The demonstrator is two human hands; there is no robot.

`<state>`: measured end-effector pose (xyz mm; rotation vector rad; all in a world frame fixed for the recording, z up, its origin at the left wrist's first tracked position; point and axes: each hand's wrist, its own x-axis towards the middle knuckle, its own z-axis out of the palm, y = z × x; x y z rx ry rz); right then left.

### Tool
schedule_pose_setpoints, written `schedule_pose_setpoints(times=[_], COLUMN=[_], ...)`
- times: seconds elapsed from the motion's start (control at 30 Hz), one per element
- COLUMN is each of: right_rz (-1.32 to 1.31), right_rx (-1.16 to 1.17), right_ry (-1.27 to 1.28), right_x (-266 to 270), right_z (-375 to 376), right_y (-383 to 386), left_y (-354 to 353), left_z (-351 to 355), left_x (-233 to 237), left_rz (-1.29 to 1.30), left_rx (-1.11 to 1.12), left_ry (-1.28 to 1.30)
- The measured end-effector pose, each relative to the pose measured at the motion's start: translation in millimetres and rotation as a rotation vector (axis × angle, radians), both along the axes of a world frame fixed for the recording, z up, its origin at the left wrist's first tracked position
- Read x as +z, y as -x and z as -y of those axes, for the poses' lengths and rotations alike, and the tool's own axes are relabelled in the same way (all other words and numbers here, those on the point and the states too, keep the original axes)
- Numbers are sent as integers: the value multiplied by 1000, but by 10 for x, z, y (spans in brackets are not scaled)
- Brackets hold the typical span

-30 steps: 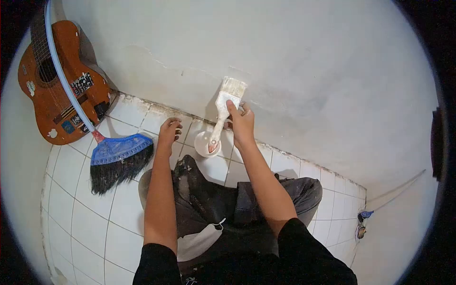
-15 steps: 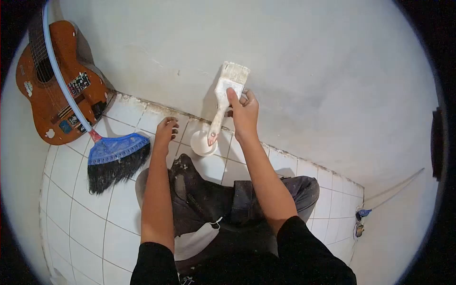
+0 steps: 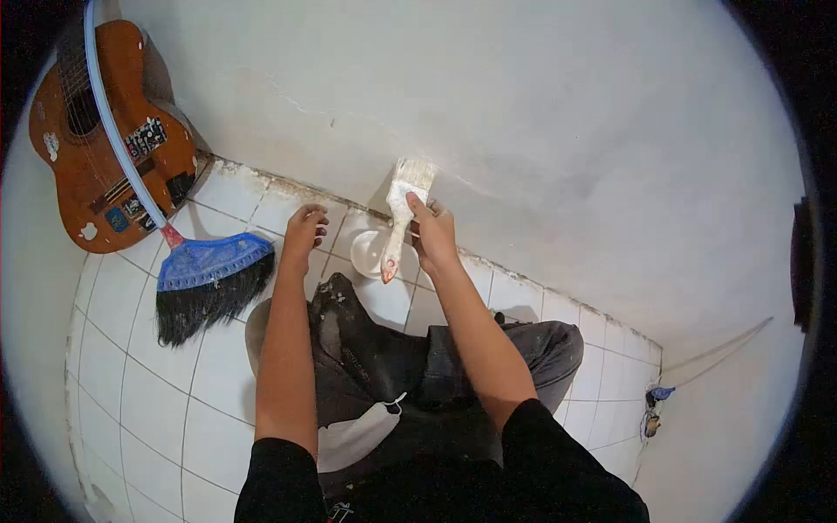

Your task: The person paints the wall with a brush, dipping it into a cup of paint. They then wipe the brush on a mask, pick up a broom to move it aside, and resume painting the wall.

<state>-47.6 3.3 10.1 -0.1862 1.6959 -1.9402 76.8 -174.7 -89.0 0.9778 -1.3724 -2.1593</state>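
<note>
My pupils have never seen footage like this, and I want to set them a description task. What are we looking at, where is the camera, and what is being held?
There is no machine here: a seated person works bare-handed, filmed looking down from a camera worn on their head. The right hand holds a wide, whitish brush, bristles towards the pale wall. The left hand is half-curled, with nothing visible in it. On the white tiled floor stands a white container, partly hidden by the brush handle. To the left, a blue broom overlaps a guitar.
</note>
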Motion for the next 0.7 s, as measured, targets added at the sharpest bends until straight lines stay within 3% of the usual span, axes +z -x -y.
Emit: schedule_pose_setpoints(times=[0.1,0.37,0.5,0.7], right_rz=[108,-259,-39,110], right_rx=[-14,10,1,7], right_ry=[85,58,127,-15], right_x=[160,599,270,-22], right_z=[22,91,151,115], right_y=[-104,-13,131,178], left_y=[-5,-2,-25,1], left_z=[7,-16,-24,11], left_x=[-6,54,39,-35], left_rz=[11,41,30,43], left_rx=[-8,-23,-8,-19], left_ry=[-5,24,19,20])
